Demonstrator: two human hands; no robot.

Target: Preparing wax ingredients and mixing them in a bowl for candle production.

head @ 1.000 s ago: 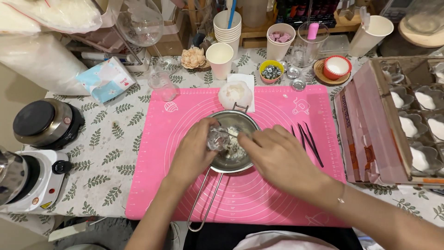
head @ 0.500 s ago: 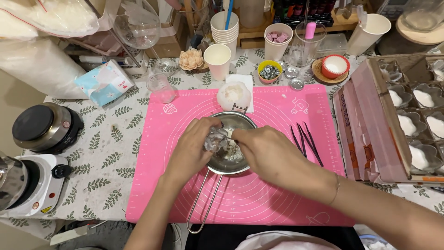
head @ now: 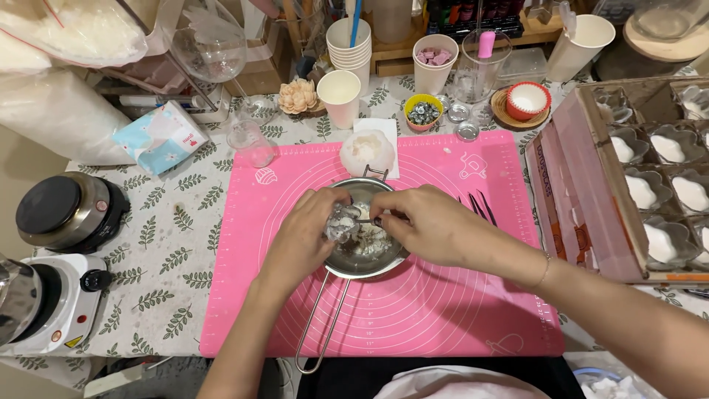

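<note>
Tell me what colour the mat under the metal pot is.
Bright pink mat with pale printed circles and ruler marks; the head view shows it.

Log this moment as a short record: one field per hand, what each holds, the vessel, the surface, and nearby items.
left hand: grips a small clear glass container, tilted over the pan
right hand: holds a thin tool whose tip reaches into the glass container
vessel: steel pan with a wire handle, pale crumbly material inside
surface: pink silicone mat on a leaf-print tablecloth
right of pan: black tweezers
far right: cardboard box of glass cups with white filling
left edge: two hot plates
</note>
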